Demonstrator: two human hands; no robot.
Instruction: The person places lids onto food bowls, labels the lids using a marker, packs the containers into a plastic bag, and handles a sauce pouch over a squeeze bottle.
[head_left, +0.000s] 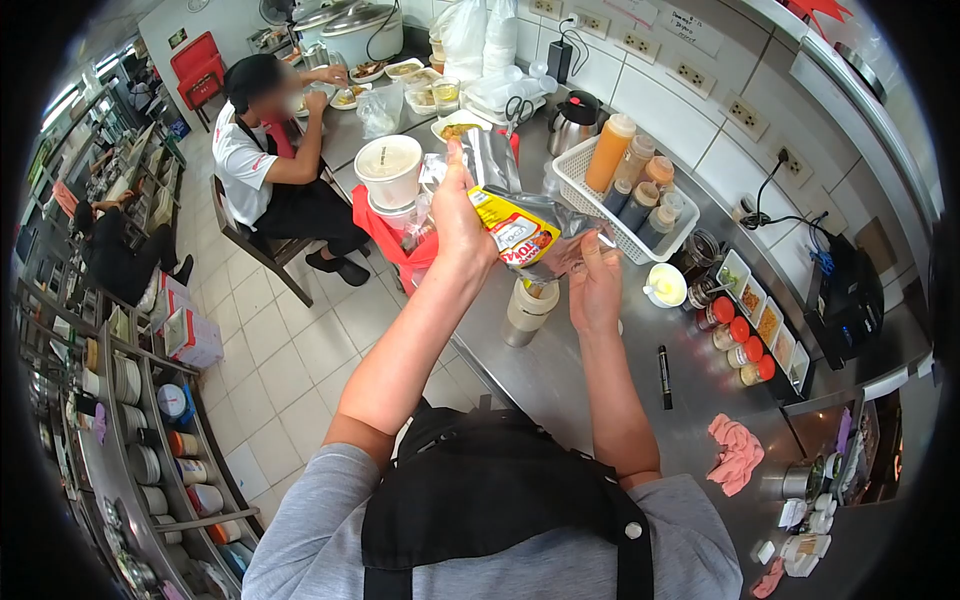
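Note:
A silver foil pouch with a yellow and red label [515, 229] is held up in front of me over the steel counter. My left hand [462, 215] is wrapped round its left side, the thumb pointing up. At the pouch's right end, the fingers of my right hand [597, 277] pinch the foil. Directly below stands a cream-coloured bottle or tumbler [529, 312], its opening partly hidden under the pouch. To the left of the pouch are a white lidded tub [389, 170] and a red bag [403, 250].
A white basket [630, 232] of sauce bottles stands at the back right. Nearby are a small bowl [665, 286], red-lidded jars [738, 342], a black marker [665, 376] and a pink cloth [735, 455]. Another person [268, 160] sits eating at the far left end.

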